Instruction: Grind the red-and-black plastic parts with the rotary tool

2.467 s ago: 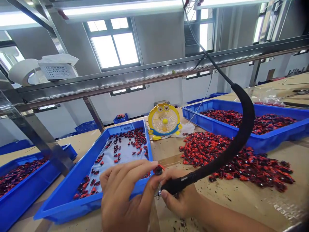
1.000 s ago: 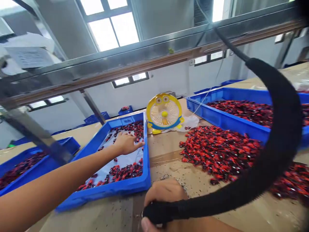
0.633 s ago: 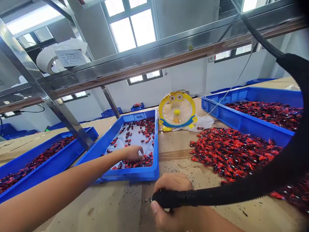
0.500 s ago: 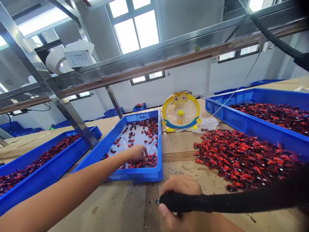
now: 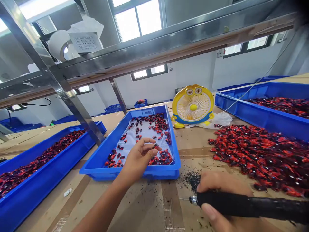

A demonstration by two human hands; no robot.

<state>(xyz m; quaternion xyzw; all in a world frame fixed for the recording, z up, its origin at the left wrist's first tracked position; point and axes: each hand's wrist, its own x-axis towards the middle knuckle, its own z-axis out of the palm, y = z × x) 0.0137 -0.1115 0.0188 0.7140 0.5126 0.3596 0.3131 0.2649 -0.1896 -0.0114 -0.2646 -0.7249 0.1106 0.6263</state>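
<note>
Head: left hand (image 5: 138, 158) now lifted, pinching part (image 5: 156, 147).

One head-worn camera gave the only view. It looked forward and only slightly down across a cardboard-covered table (image 5: 145, 206), so a steel shelf frame (image 5: 135, 54) and windows (image 5: 137, 19) filled the upper half of the frame. The lens sat close to the person's own arms: the left hand (image 5: 138, 158) showed at lower centre over a blue tray (image 5: 96, 161), and the right hand (image 5: 217, 199) was cut by the bottom edge at lower right. A yellow fan (image 5: 193, 106) stood in the middle distance, right of centre. The wide lens bent straight lines toward the frame's edges.
</note>
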